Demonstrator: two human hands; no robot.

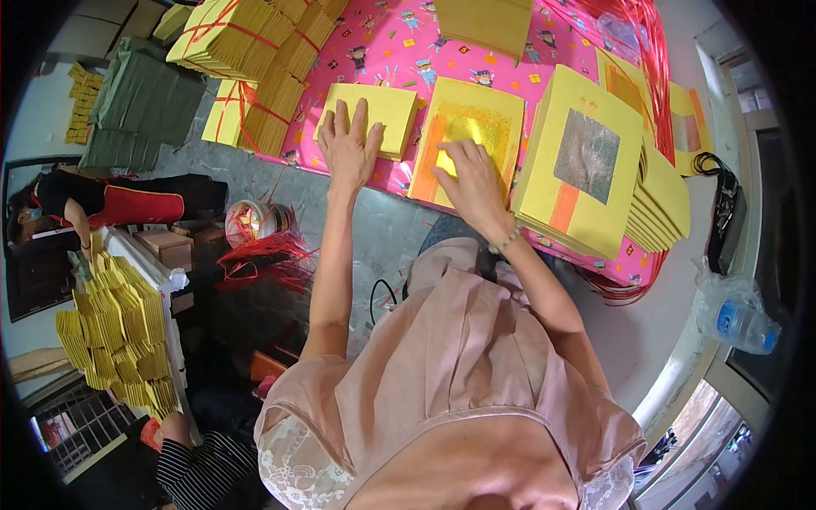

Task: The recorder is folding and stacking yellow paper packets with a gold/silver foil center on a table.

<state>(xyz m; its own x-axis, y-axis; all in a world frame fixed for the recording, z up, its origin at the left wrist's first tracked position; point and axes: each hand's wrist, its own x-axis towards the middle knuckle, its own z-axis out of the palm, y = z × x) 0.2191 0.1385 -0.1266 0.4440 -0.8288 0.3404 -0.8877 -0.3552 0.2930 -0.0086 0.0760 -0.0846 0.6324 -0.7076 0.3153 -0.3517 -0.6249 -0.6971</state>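
Note:
My left hand [347, 149] lies with fingers spread on the near part of a small stack of plain yellow paper [393, 115]. To its right is a yellow paper stack with a shiny gold foil patch and an orange stripe [484, 95]. Over that foil is my right hand [473, 187], fingers loosely bent and thumb apart, with nothing visible in its grasp. Whether its fingertips press on the paper is hard to tell. Beside the right forearm stands a taller yellow paper stack [544, 170] with a silver foil square on top.
Bundles of yellow paper tied with red string [246, 51] stand at the table's far left. Red plastic strands [654, 51] hang along its right side, over the pink patterned tablecloth [382, 42]. A plastic bottle in a bag [738, 321] is at right. Other people work around a yellow-paper-laden table at left.

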